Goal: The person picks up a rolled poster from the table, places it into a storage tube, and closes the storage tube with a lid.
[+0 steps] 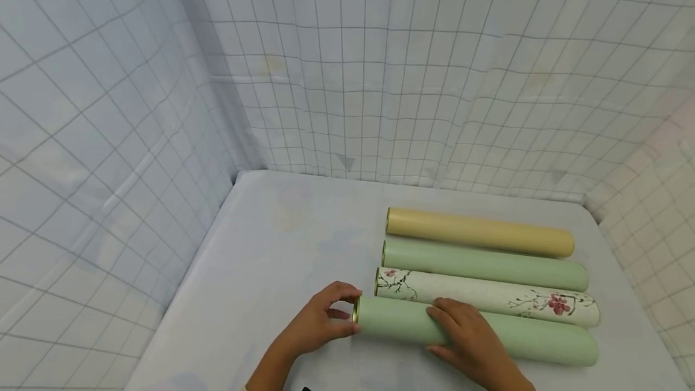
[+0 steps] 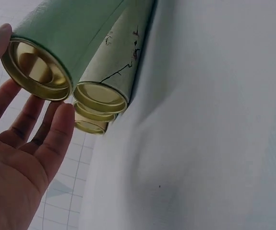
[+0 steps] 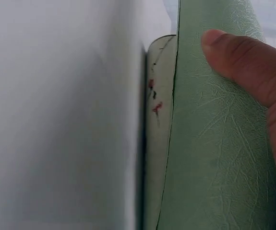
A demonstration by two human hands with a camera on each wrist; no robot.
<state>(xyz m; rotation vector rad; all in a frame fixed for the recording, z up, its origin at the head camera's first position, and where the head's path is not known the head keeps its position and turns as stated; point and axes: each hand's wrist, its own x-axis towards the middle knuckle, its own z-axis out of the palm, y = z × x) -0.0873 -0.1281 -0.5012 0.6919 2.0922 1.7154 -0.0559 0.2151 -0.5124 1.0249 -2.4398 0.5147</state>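
Observation:
Four long tubes lie side by side on a white table [image 1: 282, 246]. The nearest is a pale green tube [image 1: 532, 336] with a gold end cap [image 2: 34, 67]. My left hand [image 1: 332, 315] holds its left end, thumb and fingertips [image 2: 61, 120] on the cap's rim. My right hand [image 1: 461, 333] grips the same tube near its middle, the thumb [image 3: 243, 62] pressed on its textured skin [image 3: 210, 143]. Against it lies a white tube with a blossom print [image 1: 478, 294], also visible in the wrist views [image 2: 123, 57] [image 3: 159, 124].
Behind the blossom tube lie a second green tube [image 1: 488, 264] and a yellow tube [image 1: 478, 231]. Grid-patterned cloth walls [image 1: 108, 107] close in the table at the left, back and right. The table's left half is bare white surface.

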